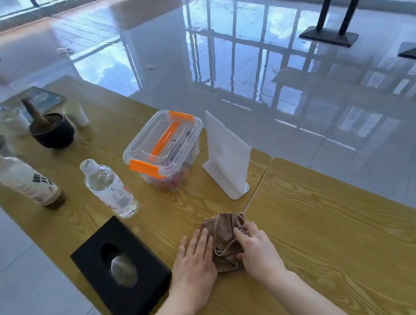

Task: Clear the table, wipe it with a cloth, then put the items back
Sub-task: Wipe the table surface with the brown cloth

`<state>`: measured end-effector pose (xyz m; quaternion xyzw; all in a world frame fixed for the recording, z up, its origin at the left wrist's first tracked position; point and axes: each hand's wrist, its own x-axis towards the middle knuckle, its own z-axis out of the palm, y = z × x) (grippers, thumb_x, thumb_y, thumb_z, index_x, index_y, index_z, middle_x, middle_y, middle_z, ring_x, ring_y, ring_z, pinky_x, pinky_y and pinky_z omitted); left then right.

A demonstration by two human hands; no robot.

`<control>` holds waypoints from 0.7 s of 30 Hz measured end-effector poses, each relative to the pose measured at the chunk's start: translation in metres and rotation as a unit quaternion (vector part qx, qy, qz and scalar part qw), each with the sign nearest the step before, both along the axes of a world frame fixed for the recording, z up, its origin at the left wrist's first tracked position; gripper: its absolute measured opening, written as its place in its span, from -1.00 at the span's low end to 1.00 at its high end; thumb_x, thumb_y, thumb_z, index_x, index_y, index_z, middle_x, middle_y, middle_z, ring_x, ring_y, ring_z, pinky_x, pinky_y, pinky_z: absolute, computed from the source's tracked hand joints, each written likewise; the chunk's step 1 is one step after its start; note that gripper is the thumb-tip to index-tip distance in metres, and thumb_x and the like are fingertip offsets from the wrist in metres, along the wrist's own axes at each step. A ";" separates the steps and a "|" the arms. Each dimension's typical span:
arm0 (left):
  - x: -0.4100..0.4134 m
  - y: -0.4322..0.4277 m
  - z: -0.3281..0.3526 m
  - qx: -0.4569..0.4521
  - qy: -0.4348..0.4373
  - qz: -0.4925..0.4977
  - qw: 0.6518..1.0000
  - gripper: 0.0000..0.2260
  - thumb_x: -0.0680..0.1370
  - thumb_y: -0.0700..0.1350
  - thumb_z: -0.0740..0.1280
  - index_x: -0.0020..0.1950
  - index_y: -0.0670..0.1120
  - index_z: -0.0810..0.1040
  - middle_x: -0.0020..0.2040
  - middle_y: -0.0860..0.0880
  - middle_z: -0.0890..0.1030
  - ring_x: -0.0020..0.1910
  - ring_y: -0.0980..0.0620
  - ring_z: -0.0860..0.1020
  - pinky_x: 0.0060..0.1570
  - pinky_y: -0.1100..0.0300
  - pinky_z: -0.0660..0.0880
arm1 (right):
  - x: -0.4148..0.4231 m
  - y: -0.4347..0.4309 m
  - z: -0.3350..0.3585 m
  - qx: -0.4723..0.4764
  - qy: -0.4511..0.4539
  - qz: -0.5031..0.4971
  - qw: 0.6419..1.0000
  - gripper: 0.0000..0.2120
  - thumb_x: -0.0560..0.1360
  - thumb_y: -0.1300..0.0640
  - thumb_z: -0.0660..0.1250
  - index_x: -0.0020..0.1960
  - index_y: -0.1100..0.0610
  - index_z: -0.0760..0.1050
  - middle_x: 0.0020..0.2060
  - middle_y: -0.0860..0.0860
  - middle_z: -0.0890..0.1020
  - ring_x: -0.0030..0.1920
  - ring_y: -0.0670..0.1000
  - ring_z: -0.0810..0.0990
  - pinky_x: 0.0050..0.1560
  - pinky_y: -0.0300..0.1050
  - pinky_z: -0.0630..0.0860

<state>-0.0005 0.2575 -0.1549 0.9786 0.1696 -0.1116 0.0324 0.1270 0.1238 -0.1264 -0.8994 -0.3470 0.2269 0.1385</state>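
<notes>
L hand (194, 261) flat, fingers straight, steadies brown cloth (225, 237); R hand (260, 252) pinches folds, prob. bunching it for wiping.

Brown cloth (225, 239): crumpled, on the yellow wood-grain table (343, 232), its far edge at the seam between two tabletops. Left hand (193, 262) lies flat beside it, fingers touching its left edge; right hand (257, 250) pinches its folds. Left of it: black tissue box (121, 271), lying flat. Farther back: clear water bottle (109, 188) and milky drink bottle (24, 178), both standing; clear lidded box (165, 149) with orange latches; white folded stand (225, 155) just right of it.
</notes>
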 end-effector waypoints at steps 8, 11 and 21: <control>0.032 0.018 0.014 0.036 0.091 0.062 0.993 -0.37 0.69 -0.06 0.05 0.58 -0.26 -0.26 0.61 -0.24 -0.25 0.60 -0.18 -0.24 0.58 -0.12 -0.18 | 0.002 0.050 0.000 0.006 -0.008 -0.005 1.000 -0.52 0.59 0.24 0.28 0.48 0.13 0.28 0.41 0.10 0.25 0.29 0.15 0.36 0.35 -0.09 0.35; 0.039 0.028 0.019 0.039 0.102 0.063 0.992 -0.36 0.68 -0.10 0.07 0.58 -0.28 -0.26 0.60 -0.26 -0.26 0.60 -0.18 -0.23 0.58 -0.11 -0.14 | 0.006 0.062 -0.001 0.004 -0.011 -0.009 1.000 -0.52 0.58 0.25 0.29 0.46 0.13 0.29 0.40 0.11 0.24 0.29 0.14 0.37 0.35 -0.10 0.35; 0.049 0.047 0.014 0.021 0.095 0.091 0.991 -0.40 0.71 -0.10 0.02 0.58 -0.27 -0.26 0.60 -0.25 -0.27 0.61 -0.17 -0.21 0.59 -0.07 -0.15 | 0.008 0.084 -0.006 0.005 -0.012 -0.015 1.000 -0.53 0.55 0.28 0.30 0.42 0.14 0.32 0.41 0.12 0.23 0.28 0.15 0.40 0.32 -0.06 0.42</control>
